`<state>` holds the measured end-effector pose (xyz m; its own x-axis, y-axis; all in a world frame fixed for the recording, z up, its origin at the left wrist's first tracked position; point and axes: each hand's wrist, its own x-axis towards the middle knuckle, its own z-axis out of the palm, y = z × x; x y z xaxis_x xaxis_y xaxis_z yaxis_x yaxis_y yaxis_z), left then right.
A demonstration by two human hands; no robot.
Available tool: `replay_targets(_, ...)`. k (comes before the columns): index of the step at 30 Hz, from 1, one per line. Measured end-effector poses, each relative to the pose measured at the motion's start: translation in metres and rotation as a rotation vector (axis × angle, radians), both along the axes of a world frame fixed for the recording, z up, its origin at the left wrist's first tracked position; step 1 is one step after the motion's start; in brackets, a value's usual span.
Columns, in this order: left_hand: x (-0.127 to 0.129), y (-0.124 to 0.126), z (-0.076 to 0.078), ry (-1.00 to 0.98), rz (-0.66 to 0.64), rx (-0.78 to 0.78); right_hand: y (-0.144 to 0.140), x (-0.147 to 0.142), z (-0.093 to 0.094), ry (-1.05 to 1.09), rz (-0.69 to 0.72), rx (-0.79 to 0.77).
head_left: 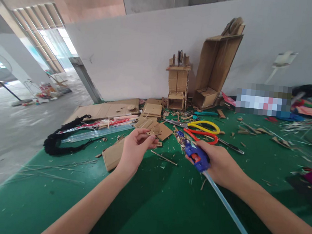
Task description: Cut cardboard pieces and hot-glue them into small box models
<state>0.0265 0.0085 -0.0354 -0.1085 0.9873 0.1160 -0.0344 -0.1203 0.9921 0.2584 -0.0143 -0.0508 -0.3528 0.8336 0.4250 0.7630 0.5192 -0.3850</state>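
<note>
The right hand (219,163) grips a blue plastic glue gun (196,156), a long translucent glue stick (229,210) trailing from its rear (nozzle aimed leftward). The left hand (134,150) pinches a small flat cardboard piece (154,133) above the green felt-like table (150,204), near 2 scissors (204,131) and rough cardboard offcuts (152,111).

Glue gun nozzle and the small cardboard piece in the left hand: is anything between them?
Nothing visible. The glue gun, held in the right hand, points its nozzle toward the small cardboard piece pinched in the left hand's fingers. Only open air above the green table separates them.
</note>
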Motion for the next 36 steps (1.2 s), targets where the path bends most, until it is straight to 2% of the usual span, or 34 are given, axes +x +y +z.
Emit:
replay_targets(4, -0.002, 0.003, -0.001, -0.043, 0.045, -0.008, 0.000, 0.003, 0.005, -0.242, -0.165, -0.057)
replay_targets(7, -0.002, 0.003, 0.000, -0.059, 0.020, -0.020, -0.001, 0.004, 0.006, -0.334, -0.179, -0.106)
replay_targets(12, 0.000, -0.001, 0.002, -0.021, -0.054, -0.040, -0.008, 0.001, 0.016, -0.438, -0.278, 0.041)
replay_targets(14, 0.000, -0.002, 0.001, -0.005, -0.097, -0.038, -0.010, -0.005, 0.026, -0.378, -0.252, 0.099)
replay_targets(17, 0.001, -0.003, -0.002, 0.017, -0.196, -0.030, -0.010, -0.021, 0.044, -0.182, -0.098, 0.104)
replay_targets(21, 0.002, -0.005, -0.005, 0.044, -0.237, -0.036, -0.004, -0.043, 0.057, -0.204, 0.056, 0.201)
replay_targets(24, 0.002, -0.005, -0.006, 0.062, -0.245, -0.031, 0.001, -0.055, 0.053, -0.256, 0.051, 0.235)
replay_targets(28, 0.001, -0.005, -0.007, 0.077, -0.258, -0.012, 0.004, -0.065, 0.042, -0.306, 0.042, 0.186)
replay_targets(36, 0.002, -0.006, -0.007, 0.074, -0.232, -0.010, 0.007, -0.068, 0.034, -0.191, 0.014, 0.142)
